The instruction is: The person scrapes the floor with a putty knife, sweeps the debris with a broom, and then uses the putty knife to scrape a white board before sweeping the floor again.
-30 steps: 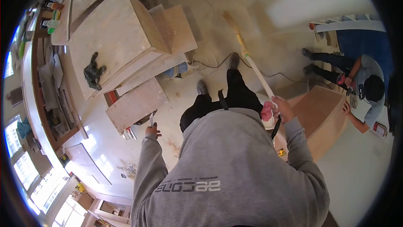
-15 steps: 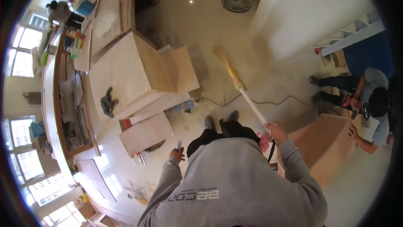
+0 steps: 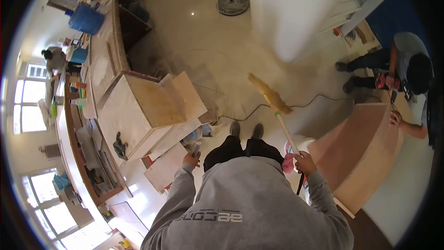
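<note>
My right hand (image 3: 305,162) is closed around the pale handle of a broom (image 3: 285,127). Its yellow straw bristles (image 3: 272,94) spread out over the floor ahead of my feet. A pink cloth (image 3: 288,163) hangs right beside that hand, along with a dark strap. Low on the other side, my left hand (image 3: 191,159) grips a small flat grey tool (image 3: 197,148), whose exact kind is too small to make out. Near it lies a loose wooden board (image 3: 167,167).
A wooden cabinet (image 3: 138,106) with a dark glove (image 3: 120,146) on top stands at left. At right, a co-worker (image 3: 411,65) holds a drill by a long wooden box (image 3: 356,143). A cable (image 3: 305,104) crosses the floor. Another person (image 3: 55,59) works far left.
My view has turned, and the cabinet and wooden box sit differently in it. The broom's bristles have swung rightward and fanned out. Both hands keep their hold.
</note>
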The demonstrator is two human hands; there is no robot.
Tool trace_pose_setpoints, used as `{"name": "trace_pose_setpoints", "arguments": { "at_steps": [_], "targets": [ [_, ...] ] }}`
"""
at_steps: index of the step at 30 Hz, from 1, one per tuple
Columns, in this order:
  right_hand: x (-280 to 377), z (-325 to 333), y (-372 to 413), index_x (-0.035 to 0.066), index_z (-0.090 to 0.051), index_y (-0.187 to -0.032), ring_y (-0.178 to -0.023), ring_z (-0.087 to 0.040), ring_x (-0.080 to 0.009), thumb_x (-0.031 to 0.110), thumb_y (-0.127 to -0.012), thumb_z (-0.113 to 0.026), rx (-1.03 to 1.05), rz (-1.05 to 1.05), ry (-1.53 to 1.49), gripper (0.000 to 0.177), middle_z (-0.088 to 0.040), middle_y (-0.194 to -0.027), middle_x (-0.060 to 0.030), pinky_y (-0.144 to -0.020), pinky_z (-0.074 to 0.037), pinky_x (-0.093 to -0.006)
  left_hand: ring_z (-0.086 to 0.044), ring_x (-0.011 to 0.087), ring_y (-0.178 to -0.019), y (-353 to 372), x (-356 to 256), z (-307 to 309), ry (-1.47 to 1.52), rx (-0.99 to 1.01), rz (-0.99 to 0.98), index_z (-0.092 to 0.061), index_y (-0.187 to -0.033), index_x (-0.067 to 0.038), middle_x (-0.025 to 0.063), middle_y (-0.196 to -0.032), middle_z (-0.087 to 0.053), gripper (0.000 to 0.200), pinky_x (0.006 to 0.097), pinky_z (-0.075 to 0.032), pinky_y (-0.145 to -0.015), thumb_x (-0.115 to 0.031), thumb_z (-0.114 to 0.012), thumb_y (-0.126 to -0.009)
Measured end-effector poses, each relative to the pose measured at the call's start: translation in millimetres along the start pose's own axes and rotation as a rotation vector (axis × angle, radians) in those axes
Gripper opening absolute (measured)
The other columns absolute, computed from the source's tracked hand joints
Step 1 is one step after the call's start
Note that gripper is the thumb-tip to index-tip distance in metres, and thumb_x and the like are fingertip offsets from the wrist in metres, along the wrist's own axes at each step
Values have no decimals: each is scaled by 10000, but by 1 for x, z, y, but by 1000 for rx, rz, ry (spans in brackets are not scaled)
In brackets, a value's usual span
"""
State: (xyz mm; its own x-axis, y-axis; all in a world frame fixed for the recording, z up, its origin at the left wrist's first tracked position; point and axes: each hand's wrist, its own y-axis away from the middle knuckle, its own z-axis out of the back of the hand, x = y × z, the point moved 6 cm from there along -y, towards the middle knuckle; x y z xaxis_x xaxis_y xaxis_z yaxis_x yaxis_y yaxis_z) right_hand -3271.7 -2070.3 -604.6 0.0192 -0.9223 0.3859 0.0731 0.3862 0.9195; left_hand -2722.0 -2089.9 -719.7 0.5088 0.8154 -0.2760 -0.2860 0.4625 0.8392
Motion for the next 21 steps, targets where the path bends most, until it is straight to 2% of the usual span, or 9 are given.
{"name": "trace_pose_setpoints", "arguments": {
  "at_steps": [3,7,11,12,13,15,17,19,21],
  "targets": [
    [-20,5,14,56,-522,-967,-397,-399,-90,217,-850,-535,-67,13,-129,200,-445,-559,-5,-343,-324,-246,-653,251,-550,-11,-28,7,-89,5,-89,-543,-1025,45,144,-742,-655,544,313,-506,-432,-461,-591,-830],
    [-46,0,33,69,-517,-1058,-413,-407,-73,264,-885,-514,-136,18,-156,261,-470,-592,-7,-356,-339,-224,-645,243,-540,-32,-63,14,-357,16,-221,-579,-985,41,147,-745,-658,525,343,-515,-502,-458,-597,-825],
    [-95,-26,48,63,-408,-1055,-439,-452,-111,174,-859,-547,-210,73,-258,265,-492,-620,-46,-373,-382,-252,-657,233,-578,-59,-86,14,-418,54,-294,-554,-924,44,119,-783,-667,530,331,-509,-490,-478,-572,-837],
    [-112,-39,49,78,-333,-1034,-463,-475,-135,131,-843,-553,-194,40,-424,296,-507,-657,-72,-379,-395,-268,-657,233,-579,-68,-88,16,-473,45,-349,-547,-926,43,118,-784,-667,531,332,-509,-496,-480,-573,-836],
    [-114,-52,60,83,-308,-1023,-471,-476,-138,107,-832,-541,-179,-105,-391,303,-509,-675,-80,-376,-387,-270,-657,233,-579,-61,-97,17,-504,65,-352,-547,-926,43,118,-784,-667,531,332,-509,-496,-480,-573,-836],
    [-135,-66,61,72,-319,-1002,-465,-467,-136,74,-803,-533,-92,-138,-531,292,-501,-667,-76,-365,-369,-272,-657,253,-591,-37,-126,18,-507,90,-380,-564,-944,40,146,-754,-653,528,356,-521,-559,-473,-593,-823],
    [-138,-90,62,71,-328,-993,-446,-452,-134,62,-770,-538,-147,-122,-439,306,-497,-667,-79,-352,-350,-271,-659,253,-599,-76,-113,16,-525,150,-381,-553,-951,45,154,-771,-652,532,352,-525,-555,-470,-594,-823],
    [-115,-129,70,26,-323,-1000,-420,-484,-154,80,-753,-547,-253,53,-207,337,-490,-627,-99,-349,-400,-304,-661,254,-607,-92,-94,26,-544,207,-363,-543,-958,50,163,-788,-651,537,348,-529,-551,-467,-595,-824],
    [-118,-163,60,16,-372,-1020,-415,-506,-171,122,-797,-519,-299,55,-69,287,-519,-644,-131,-352,-406,-320,-662,254,-609,-92,-88,34,-452,247,-393,-533,-990,49,163,-809,-648,552,345,-531,-548,-474,-590,-825]
  ]
}}
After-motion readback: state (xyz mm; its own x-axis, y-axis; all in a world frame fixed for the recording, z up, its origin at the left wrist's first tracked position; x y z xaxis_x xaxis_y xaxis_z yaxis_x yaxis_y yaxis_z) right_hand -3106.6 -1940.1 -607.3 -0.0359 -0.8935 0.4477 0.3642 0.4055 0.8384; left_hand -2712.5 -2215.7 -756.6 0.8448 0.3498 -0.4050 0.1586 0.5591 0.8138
